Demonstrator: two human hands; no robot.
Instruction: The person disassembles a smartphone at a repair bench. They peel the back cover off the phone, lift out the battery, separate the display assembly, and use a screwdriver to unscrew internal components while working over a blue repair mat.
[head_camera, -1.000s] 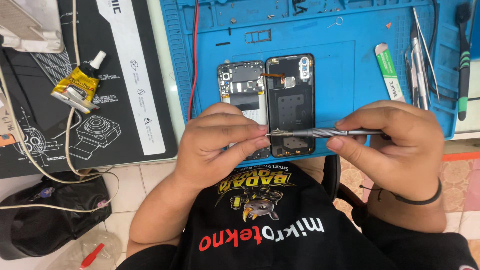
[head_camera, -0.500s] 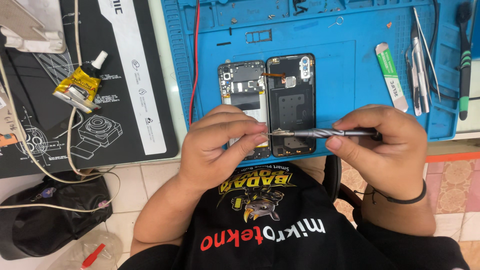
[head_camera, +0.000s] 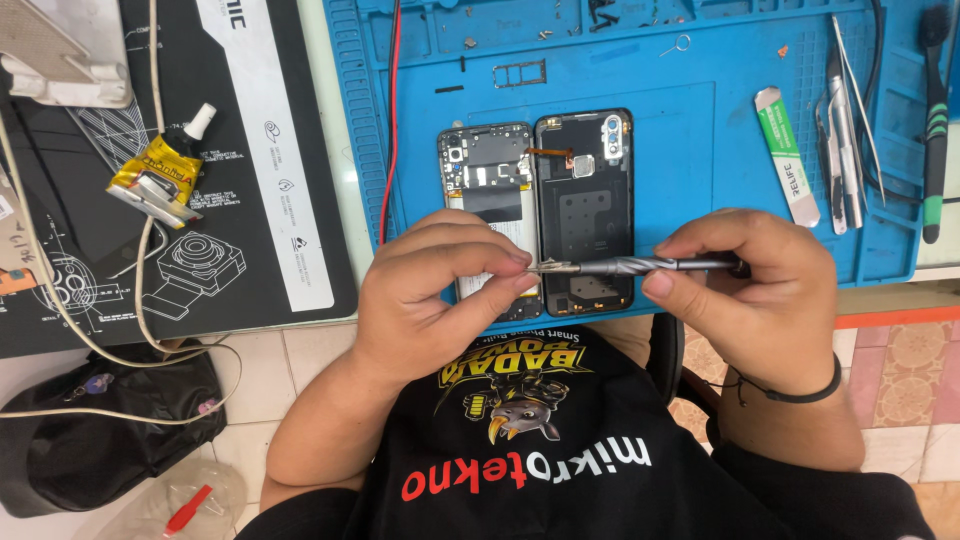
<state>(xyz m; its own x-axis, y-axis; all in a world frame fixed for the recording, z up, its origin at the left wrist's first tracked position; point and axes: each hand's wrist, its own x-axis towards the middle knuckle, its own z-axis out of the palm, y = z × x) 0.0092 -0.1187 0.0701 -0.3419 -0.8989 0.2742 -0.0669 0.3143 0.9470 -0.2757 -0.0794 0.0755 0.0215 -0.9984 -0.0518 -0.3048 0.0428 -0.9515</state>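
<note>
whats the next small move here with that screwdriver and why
Probably finish seating the bit: the left hand pinches the tip of the screwdriver, which the right hand holds level over the opened phone and its detached back cover. Neither is touched yet.

A bright blue mat (head_camera: 700, 140) with a ribbed edge covers the tabletop's middle. On it lie an opened phone (head_camera: 487, 190), grey and black inside, and its black back cover (head_camera: 585, 215). The screwdriver (head_camera: 640, 266) is dark silver. A black mat (head_camera: 250, 200) with white line drawings lies at the left edge, bearing a crumpled yellow glue tube (head_camera: 160, 178). A green-and-white pry tool (head_camera: 787, 150) lies near the right edge.
</note>
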